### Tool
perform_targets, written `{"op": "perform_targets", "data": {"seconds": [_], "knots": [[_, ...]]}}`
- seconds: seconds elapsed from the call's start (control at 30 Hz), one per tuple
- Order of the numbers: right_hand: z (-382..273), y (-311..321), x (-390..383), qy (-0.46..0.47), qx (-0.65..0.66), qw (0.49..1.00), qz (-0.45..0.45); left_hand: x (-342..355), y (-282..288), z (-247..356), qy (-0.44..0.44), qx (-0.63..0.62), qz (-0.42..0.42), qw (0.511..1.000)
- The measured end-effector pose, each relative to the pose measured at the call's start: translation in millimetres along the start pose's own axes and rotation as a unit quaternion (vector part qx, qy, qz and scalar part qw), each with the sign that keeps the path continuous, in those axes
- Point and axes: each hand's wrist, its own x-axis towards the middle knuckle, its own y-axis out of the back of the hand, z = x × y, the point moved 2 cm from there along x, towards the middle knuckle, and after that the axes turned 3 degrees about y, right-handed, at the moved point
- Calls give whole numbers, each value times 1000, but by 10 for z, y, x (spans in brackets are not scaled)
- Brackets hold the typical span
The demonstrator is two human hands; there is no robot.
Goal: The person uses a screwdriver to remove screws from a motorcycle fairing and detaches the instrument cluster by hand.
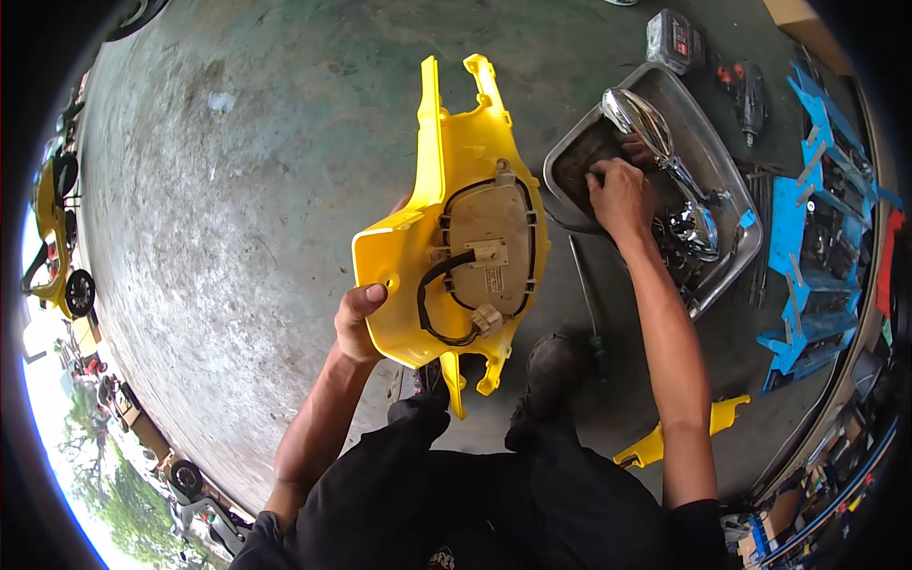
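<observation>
My left hand [361,318] grips the edge of a yellow plastic scooter fairing [399,266], thumb on its near face and the other fingers hidden behind. A lamp unit [494,223] with a pale back is set in the fairing. From it loops a black cable ending in a pale connector [486,320]. My right hand [622,195] reaches into a metal tray [568,147], its fingers bent together over the tray's floor. Whatever those fingers hold, if anything, is hidden. Beside that hand lie chrome mirrors [641,123] and small dark parts.
A long screwdriver [587,294] lies by my right foot. Beyond the tray are a battery pack [670,40] and a power driver [750,100]. A blue toolbox [793,233] stands open at the right. Another yellow panel piece [646,446] lies under my right forearm. Scooters [57,233] stand far left.
</observation>
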Motion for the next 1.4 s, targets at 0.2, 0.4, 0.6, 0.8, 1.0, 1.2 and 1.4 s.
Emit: {"op": "perform_targets", "data": {"seconds": [0.2, 0.4, 0.6, 0.8, 1.0, 1.2, 1.4], "knots": [[-14, 310, -110, -46, 384, 919, 80, 111, -105, -11, 2, 17, -43, 999], [-947, 932, -522, 252, 375, 892, 17, 110, -310, -47, 28, 14, -76, 997], [-1197, 854, -668, 307, 231, 923, -32, 103, -467, -128, 42, 18, -101, 994], [-1296, 882, -695, 279, 235, 931, -16, 49, -542, -114, 41, 27, -114, 992], [-1297, 917, -724, 243, 285, 927, -27, 78, -499, -122, 1, 70, -134, 989], [-1279, 870, -778, 253, 331, 906, -69, 68, -519, -100, 13, 37, -110, 993], [-1282, 815, -702, 274, 329, 902, -56, 84, -494, -127, 18, 17, -132, 991]]}}
